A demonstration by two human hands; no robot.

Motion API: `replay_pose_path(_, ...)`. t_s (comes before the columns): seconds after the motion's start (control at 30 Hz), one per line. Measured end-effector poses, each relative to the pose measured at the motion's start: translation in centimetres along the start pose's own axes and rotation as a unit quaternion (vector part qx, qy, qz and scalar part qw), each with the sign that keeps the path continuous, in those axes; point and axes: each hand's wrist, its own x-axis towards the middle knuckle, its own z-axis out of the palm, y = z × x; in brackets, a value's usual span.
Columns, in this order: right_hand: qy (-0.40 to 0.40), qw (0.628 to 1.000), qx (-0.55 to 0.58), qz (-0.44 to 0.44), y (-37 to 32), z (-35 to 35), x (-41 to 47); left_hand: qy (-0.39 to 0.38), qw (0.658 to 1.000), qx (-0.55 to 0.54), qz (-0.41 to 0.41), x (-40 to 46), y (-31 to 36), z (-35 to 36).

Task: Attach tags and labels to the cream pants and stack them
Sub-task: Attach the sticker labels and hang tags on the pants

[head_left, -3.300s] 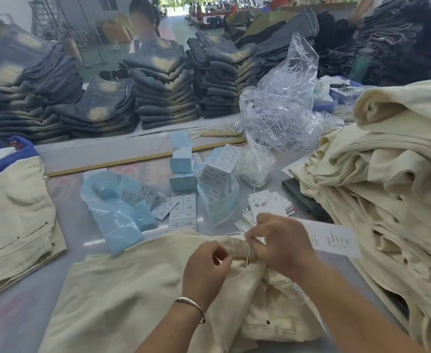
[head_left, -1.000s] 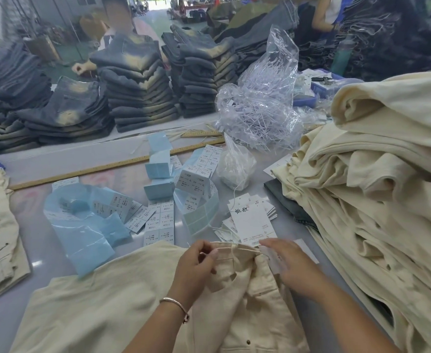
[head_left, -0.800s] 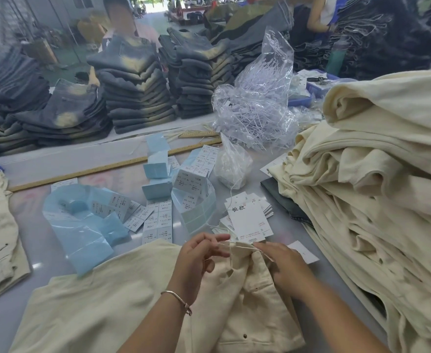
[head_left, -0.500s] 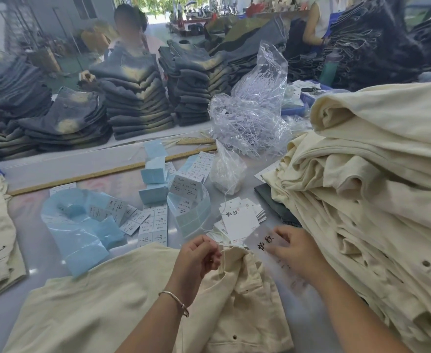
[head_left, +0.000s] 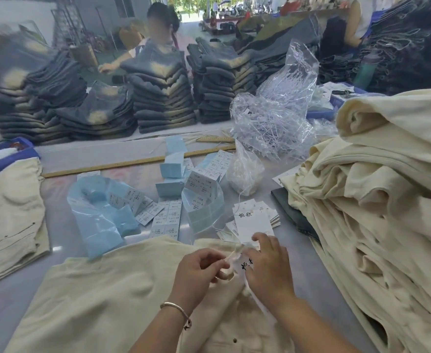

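Observation:
A pair of cream pants (head_left: 102, 296) lies flat on the table in front of me, waistband toward the far side. My left hand (head_left: 196, 273) pinches a thin white string at the waistband. My right hand (head_left: 268, 266) holds a white hang tag (head_left: 246, 264) with black characters against the waistband. A small pile of white hang tags (head_left: 252, 220) lies just beyond my hands. Sheets of size labels (head_left: 167, 221) on blue backing lie further left.
A tall heap of cream pants (head_left: 377, 200) fills the right side. A folded cream stack (head_left: 8, 220) sits at the left by a blue bin (head_left: 3, 159). A clear bag of plastic ties (head_left: 275, 118), a wooden ruler (head_left: 133, 163) and stacks of jeans (head_left: 163, 90) stand beyond.
My right hand drew the hang tag from the right back to the waistband, close to my left hand. My left hand stayed at the waistband with the string.

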Motion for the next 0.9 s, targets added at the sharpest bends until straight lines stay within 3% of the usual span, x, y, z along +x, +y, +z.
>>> replay_pose_path(0.13,0.046,0.996,-0.018,-0.072,-0.1,0.6,0.9,0.016,0.999,0.033,0.010,-0.1,-0.4,0.2)
replay_pose_path(0.4,0.025,0.983,-0.046,-0.175,0.1,2.1,2.0,0.052,0.998,0.030,0.013,0.0,-0.4,0.1)
replay_pose_path(0.6,-0.012,0.985,-0.059,-0.163,0.1,2.0,1.8,0.052,0.998,0.020,0.028,0.1,0.4,0.3)
replay_pose_path(0.67,-0.009,0.990,0.066,-0.125,0.5,2.1,1.5,0.044,0.998,0.019,0.035,-0.1,0.7,0.6)
replay_pose_path(0.73,-0.047,0.972,0.229,-0.004,0.9,1.4,1.7,0.034,0.998,0.018,0.041,-0.2,1.1,1.1)
replay_pose_path(0.8,-0.057,0.923,0.370,0.087,1.5,0.7,1.8,0.024,0.999,0.013,0.046,-0.3,1.4,1.7)
replay_pose_path(0.9,-0.058,0.841,0.516,0.150,2.1,-0.6,1.6,0.014,0.999,0.004,0.047,-0.1,1.9,2.4)
